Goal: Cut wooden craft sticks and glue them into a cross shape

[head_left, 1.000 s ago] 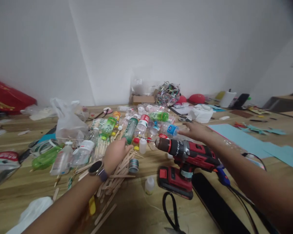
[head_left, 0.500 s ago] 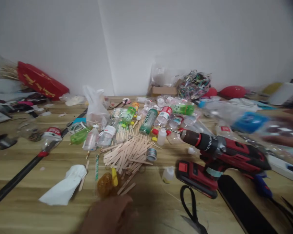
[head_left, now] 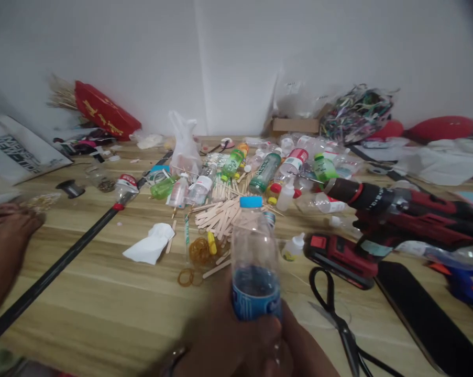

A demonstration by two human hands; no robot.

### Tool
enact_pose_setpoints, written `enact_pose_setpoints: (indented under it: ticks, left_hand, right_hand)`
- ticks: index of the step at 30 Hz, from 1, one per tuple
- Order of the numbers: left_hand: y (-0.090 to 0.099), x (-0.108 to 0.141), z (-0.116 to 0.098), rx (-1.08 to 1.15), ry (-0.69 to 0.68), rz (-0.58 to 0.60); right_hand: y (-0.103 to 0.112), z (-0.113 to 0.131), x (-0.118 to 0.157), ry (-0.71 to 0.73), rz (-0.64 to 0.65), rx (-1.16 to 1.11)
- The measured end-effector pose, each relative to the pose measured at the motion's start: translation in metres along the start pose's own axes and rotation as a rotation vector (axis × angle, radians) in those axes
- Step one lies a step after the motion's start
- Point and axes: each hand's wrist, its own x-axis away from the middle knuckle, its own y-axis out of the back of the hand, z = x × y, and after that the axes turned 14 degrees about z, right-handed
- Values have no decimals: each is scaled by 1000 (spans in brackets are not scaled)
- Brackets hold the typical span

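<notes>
Upright in front of me is a clear plastic bottle (head_left: 255,256) with a blue cap and a blue label. My left hand (head_left: 224,337), a band at its wrist, is closed around its lower part. On the bottle's other side, my right hand (head_left: 301,343) also grips it low down; its fingers are partly hidden. Just beyond lie a pile of wooden sticks (head_left: 216,214), a bundle of rubber bands (head_left: 200,252) and a small white dropper bottle (head_left: 294,247).
Right of my hands are scissors (head_left: 344,332), a red cordless drill (head_left: 409,209) and a long black case (head_left: 428,314). A black pole (head_left: 63,267) crosses the left side. Another person's hands (head_left: 12,230) rest at far left. Several plastic bottles (head_left: 265,170) lie behind the sticks.
My right hand has brought the blue-capped bottle from the far right to the middle, and my left hand has closed on it. The view has swung left, showing another person's hands.
</notes>
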Motion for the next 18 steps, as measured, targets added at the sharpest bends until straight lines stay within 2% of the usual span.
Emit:
enact_pose_setpoints:
  ticks: [2, 3, 5, 7, 10, 12, 15, 18]
  left_hand:
    - [10, 10, -3, -239, 36, -192]
    - [16, 15, -5, -417, 61, -274]
    - [26, 24, -5, -755, 97, -338]
    - [32, 32, 1, -1006, 128, -283]
    - [33, 42, 17, -1258, 171, -153]
    - [31, 46, 25, -1350, 186, -102]
    - [27, 47, 22, -1332, 220, -29]
    - [27, 45, 2, -1198, 276, 58]
  right_hand:
    - [-3, -2, -3, 52, 31, 11]
    - [0, -1, -4, 34, 11, 20]
    - [11, 5, -5, -74, -98, 52]
    - [26, 13, -8, -156, -187, 122]
    - [41, 20, -14, -161, -201, 235]
    - [44, 20, -17, -159, -224, 268]
    - [41, 13, -16, -109, -270, 231]
    - [37, 6, -12, 8, -288, 172]
